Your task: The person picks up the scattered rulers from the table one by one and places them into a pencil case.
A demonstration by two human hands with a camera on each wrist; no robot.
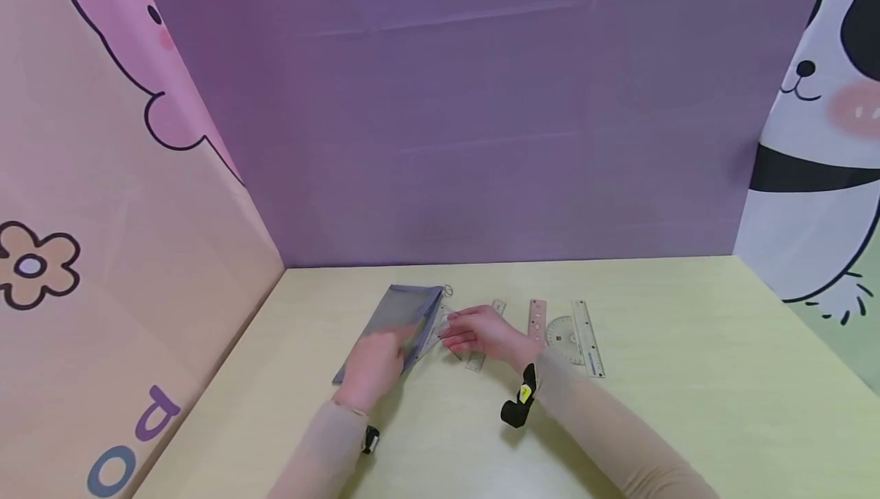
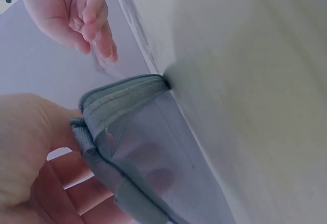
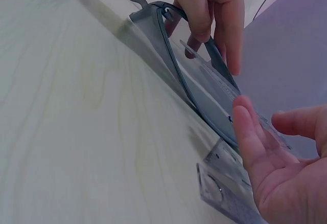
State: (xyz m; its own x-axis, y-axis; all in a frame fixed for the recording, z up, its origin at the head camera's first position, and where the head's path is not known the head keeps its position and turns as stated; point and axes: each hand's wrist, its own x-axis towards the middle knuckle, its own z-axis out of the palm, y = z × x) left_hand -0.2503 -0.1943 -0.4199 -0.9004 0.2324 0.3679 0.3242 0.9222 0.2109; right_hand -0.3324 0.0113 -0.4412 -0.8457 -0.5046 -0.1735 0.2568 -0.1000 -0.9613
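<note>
My left hand (image 1: 371, 369) holds the near rim of a grey-blue mesh zip pouch (image 1: 393, 312), thumb on one side and fingers behind the mesh. The pouch's mouth gapes toward the right. Between the thumb and fingers of my right hand (image 1: 484, 331) is a clear plastic set square (image 3: 212, 78), its far part inside the open zip in the right wrist view. Its exact outline is partly hidden by the hand and pouch. Just under the right hand a clear ruler (image 1: 476, 361) lies flat on the table.
Right of the hands, a pink ruler (image 1: 537, 315), a clear protractor (image 1: 564, 340) and another clear ruler (image 1: 588, 338) lie on the pale wooden table (image 1: 687, 377). A purple backdrop (image 1: 440, 117) rises behind the table's far edge, with printed cloth at both sides.
</note>
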